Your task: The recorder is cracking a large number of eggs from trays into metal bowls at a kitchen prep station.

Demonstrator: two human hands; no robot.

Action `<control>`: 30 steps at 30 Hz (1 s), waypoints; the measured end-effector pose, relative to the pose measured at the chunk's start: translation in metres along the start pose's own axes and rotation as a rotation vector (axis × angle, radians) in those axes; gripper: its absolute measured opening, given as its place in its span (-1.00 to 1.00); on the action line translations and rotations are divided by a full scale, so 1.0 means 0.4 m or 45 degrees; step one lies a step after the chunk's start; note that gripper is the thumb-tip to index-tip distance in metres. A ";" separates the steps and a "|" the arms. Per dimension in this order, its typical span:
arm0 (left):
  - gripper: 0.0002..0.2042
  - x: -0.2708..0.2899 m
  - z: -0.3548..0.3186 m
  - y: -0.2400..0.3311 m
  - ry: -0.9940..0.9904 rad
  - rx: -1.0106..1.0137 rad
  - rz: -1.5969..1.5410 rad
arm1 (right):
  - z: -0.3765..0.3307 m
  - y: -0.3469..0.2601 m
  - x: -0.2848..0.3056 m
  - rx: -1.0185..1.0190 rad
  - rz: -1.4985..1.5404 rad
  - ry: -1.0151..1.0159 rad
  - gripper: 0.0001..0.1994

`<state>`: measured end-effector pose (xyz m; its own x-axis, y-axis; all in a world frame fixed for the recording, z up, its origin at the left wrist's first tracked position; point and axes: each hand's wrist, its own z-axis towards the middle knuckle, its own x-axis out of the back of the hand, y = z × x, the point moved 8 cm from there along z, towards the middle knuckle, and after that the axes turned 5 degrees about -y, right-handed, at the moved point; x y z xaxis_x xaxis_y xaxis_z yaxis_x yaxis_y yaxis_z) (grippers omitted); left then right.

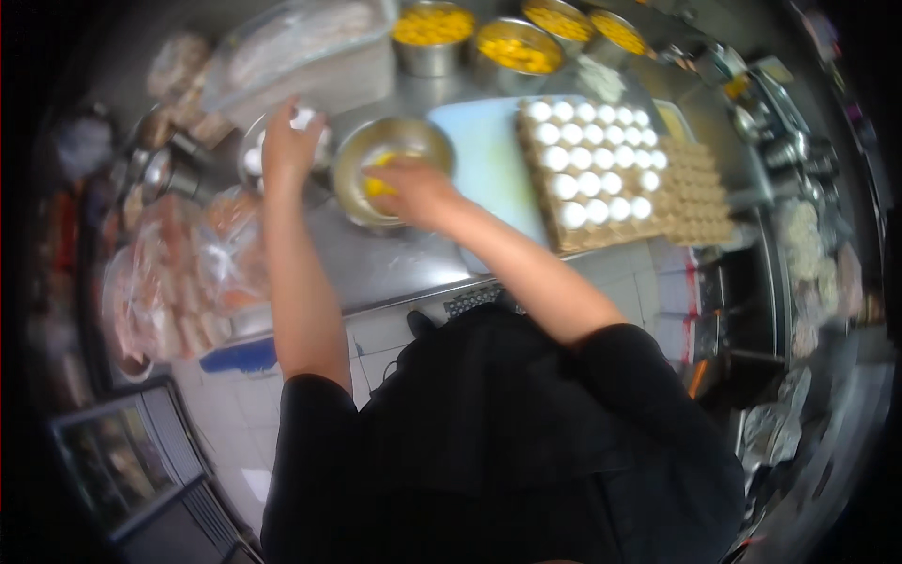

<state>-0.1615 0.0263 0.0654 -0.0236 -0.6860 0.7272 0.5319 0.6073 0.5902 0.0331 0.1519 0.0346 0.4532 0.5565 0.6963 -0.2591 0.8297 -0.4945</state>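
Note:
Over a round container (252,155) with white pieces in it at the left, my left hand (289,141) has its fingers closed around a white eggshell (303,118). My right hand (413,191) reaches into a steel mixing bowl (427,141), its fingers down by bright yellow egg yolk (379,186). Blur hides whether those fingers grip anything. A cardboard egg tray (550,221) at the right holds many white eggs (587,158), with some cups bare near its right side. Another egg tray (700,193), with bare cups, lies beyond it.
A pale cutting board (493,150) lies between bowl and tray. Several steel pots of yellow pieces (432,33) line the back, beside a large plastic tub (362,80). Plastic-wrapped raw meat (164,282) occupies the left. The steel counter's front edge (404,299) runs before me.

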 end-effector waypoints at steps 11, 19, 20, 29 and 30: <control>-0.66 -0.505 -0.239 0.755 -0.746 -0.852 -0.481 | -0.436 0.359 0.688 -1.084 -0.342 0.456 -0.70; -0.83 -0.672 -0.421 1.000 -1.026 -1.067 0.309 | -0.536 0.571 0.742 -1.447 -0.640 -0.040 -0.55; -0.82 -0.677 -0.419 0.996 -1.020 -1.041 0.359 | -0.531 0.562 0.749 -1.428 -0.620 -0.011 -0.55; -0.58 -0.610 -0.357 0.902 -0.983 -0.748 -0.339 | -0.626 0.582 0.765 -1.307 0.811 0.873 -0.70; -0.58 -0.597 -0.345 0.868 -0.974 -0.728 -0.334 | -0.585 0.527 0.743 -1.132 1.139 0.830 -0.67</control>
<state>0.1456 0.3456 0.0484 -0.6324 -0.2049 0.7470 0.7554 0.0501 0.6533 0.3129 0.4820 0.0158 0.7939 0.5491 -0.2612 -0.1602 -0.2255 -0.9610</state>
